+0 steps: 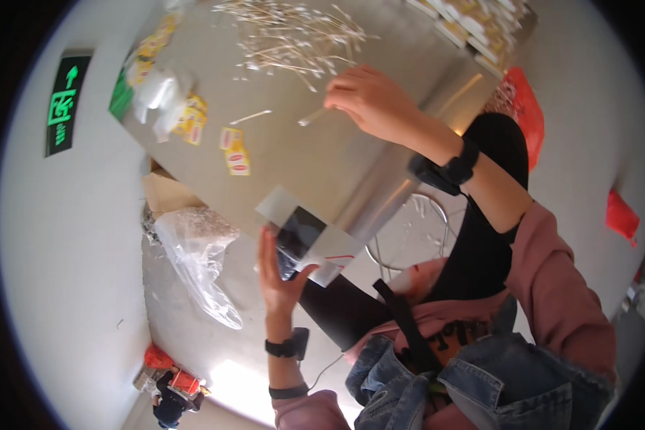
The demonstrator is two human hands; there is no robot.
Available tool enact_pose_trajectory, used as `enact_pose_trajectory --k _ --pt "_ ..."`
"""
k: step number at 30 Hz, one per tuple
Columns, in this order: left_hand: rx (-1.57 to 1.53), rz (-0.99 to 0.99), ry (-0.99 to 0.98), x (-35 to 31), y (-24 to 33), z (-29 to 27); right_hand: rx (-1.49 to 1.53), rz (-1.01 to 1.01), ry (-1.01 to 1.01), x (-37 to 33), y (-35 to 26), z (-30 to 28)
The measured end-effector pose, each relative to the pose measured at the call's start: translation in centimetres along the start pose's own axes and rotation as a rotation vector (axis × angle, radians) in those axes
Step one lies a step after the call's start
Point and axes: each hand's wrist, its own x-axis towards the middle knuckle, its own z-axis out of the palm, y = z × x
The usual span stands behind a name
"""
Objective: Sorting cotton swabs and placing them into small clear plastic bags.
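Observation:
My right hand (369, 100) is closed in a pinch over the metal table, with a few cotton swabs (313, 116) sticking out of its fingertips to the left. Beyond it lies a large loose heap of cotton swabs (294, 36), and one stray swab (251, 116) rests apart on the left. At the table's near edge my left hand (278, 278) grips a clear plastic bag (271, 206) with a dark middle, fingers along its left side and thumb at its lower corner. Whether the dark part is print or contents, I cannot tell.
Small yellow-and-white cards (236, 159) lie on the table (279, 150) at left, near a crumpled clear bag (158, 97). Stacked packs (473, 29) stand far right. A cardboard box (168, 190) and plastic sack (201, 251) sit below. A round metal stool (446, 222) is near my legs.

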Motion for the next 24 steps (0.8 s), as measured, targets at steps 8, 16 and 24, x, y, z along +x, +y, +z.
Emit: enact_pose_trajectory --k 8,16,24 --pt "0.265 -0.050 -0.143 0.4 -0.2 -2.7 0.024 -0.169 0.085 -1.3 0.2 1.5" --pt "0.247 -0.122 -0.146 2.1 2.1 -1.9 0.054 -0.196 0.092 -1.3 -0.3 1.5" --pt "0.304 -0.041 0.131 16.3 4.2 -0.8 0.051 -0.112 0.047 -0.2 0.7 0.5"
